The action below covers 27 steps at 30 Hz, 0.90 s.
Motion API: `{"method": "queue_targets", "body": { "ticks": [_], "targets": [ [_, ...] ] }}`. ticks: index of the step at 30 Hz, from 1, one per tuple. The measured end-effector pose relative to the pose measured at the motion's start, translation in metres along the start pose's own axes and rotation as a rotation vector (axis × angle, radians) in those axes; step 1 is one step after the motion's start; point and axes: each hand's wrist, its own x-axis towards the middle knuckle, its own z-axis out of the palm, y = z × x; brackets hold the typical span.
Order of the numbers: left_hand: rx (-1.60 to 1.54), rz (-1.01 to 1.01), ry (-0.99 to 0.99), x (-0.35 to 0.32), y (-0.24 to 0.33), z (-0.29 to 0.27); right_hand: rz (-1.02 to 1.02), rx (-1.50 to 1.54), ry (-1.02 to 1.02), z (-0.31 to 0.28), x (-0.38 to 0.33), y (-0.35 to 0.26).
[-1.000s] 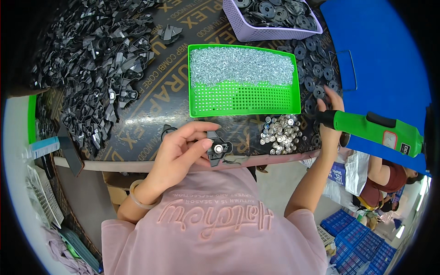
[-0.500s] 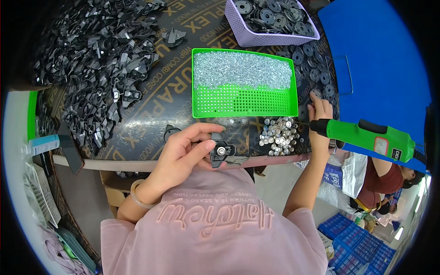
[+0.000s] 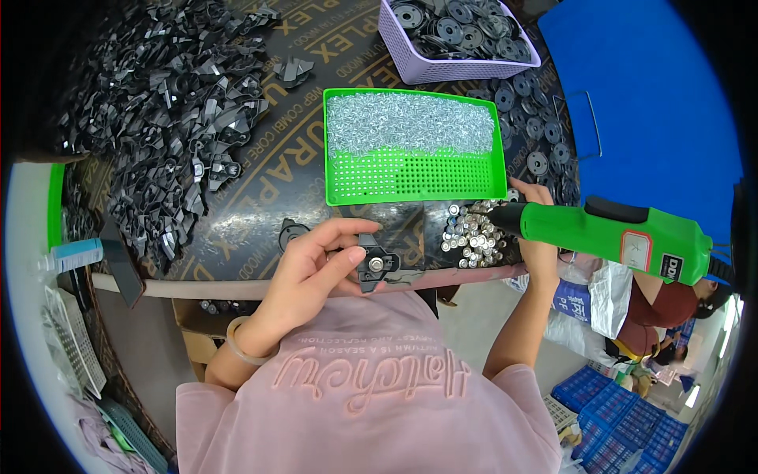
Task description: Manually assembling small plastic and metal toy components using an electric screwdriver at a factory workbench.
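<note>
"At the table's near edge, what is the left hand [image 3: 320,257] doing?"

"Its thumb and fingers pinch an angular black plastic bracket [image 3: 368,278] with a round silver metal piece [image 3: 376,264] at its middle. The bracket sits just in front of the person's pink shirt [image 3: 363,419]."

"And the right hand [image 3: 539,253]?"

"Near the right side of a heap of small round silver metal caps [image 3: 474,241]. A green powered screwdriver [image 3: 616,231] with a black nose lies across it, pointing left over those caps. The fingertips reach up past the tool, close to the tray's lower right corner. The tool covers most of the hand, so I can't tell how tightly the fingers are closed on it."

"Which tray?"

"That shallow bright-green perforated plastic tray [image 3: 414,195], with tiny silver metal fasteners [image 3: 410,122] spread over its far part."

"What else is around?"

"Loose black ringed plastic discs [image 3: 537,163] lie right of the tray; more fill a lavender plastic basket [image 3: 466,71] beyond it. Leftward spreads a big pile of black plastic brackets [image 3: 185,110]."
</note>
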Motion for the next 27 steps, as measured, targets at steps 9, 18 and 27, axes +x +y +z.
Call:
{"method": "queue_targets", "body": {
  "ticks": [9,18,27],
  "targets": [
    [-0.024,0.032,0.032,-0.001,0.001,-0.003,0.481,0.263,0.049,-0.026,-0.030,-0.030],
    [-0.132,0.023,-0.028,0.004,0.001,-0.005,0.365,1.340,-0.128,0.030,-0.034,-0.119],
    [-0.126,0.062,0.050,0.000,-0.004,-0.010,0.791,2.504,-0.605,0.052,-0.019,-0.113]
  ]
}}
